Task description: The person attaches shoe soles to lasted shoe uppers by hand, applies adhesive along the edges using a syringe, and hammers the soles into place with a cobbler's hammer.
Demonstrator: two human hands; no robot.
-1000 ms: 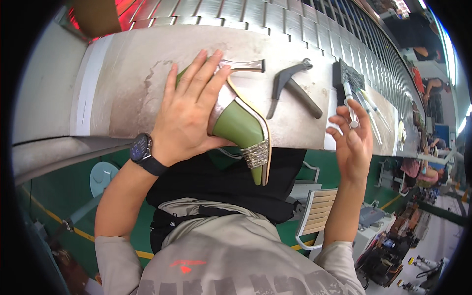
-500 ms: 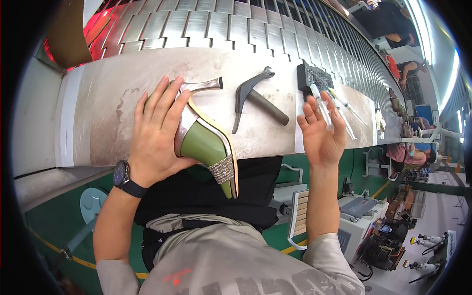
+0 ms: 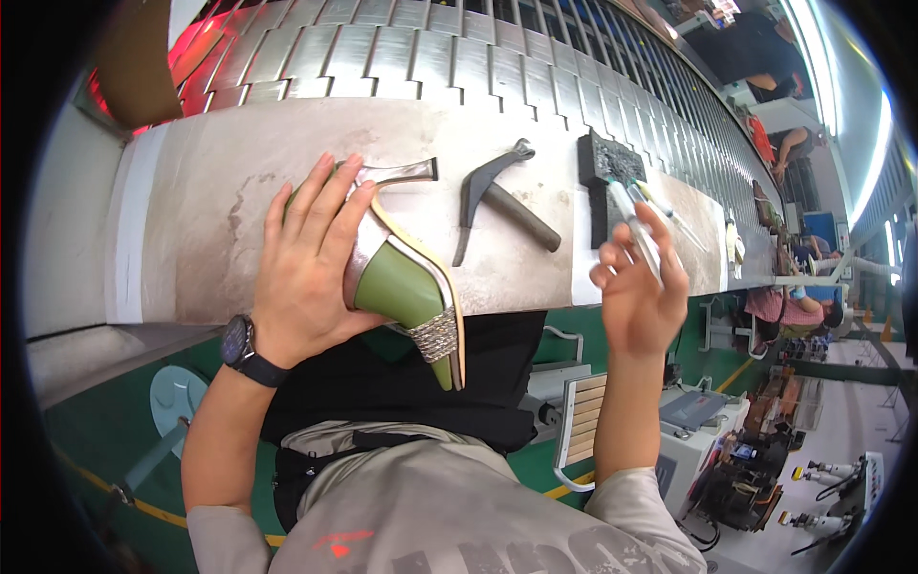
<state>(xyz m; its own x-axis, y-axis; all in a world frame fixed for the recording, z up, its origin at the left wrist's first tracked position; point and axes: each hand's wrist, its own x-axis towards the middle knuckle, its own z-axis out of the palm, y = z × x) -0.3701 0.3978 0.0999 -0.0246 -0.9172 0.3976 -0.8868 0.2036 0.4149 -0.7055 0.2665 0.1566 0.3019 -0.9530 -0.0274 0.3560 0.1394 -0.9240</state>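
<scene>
A green high-heeled shoe [image 3: 397, 285] with a glittery band and a metallic pink heel lies on its side at the bench's near edge. My left hand [image 3: 311, 258] is wrapped over its back part, and the toe points down past the edge. At the right, my right hand [image 3: 645, 277] is raised over the bench with curled fingers around a clear syringe [image 3: 639, 225]; motion blurs it slightly. Another thin syringe with a yellow-green part [image 3: 669, 212] lies just beyond the fingers. A rough black block [image 3: 608, 163] stands beside it, partly behind the hand.
A shoemaker's hammer [image 3: 502, 196] lies on the pale bench top [image 3: 229, 191] between my hands. Metal conveyor slats [image 3: 382, 57] run along the far side. A slatted chair [image 3: 580, 421] stands at the near right. Other people [image 3: 789, 306] are farther off to the right.
My right hand has moved slightly right, and its fingers have curled in more, with the syringe shifting along. My left hand and the shoe stay almost in place.
</scene>
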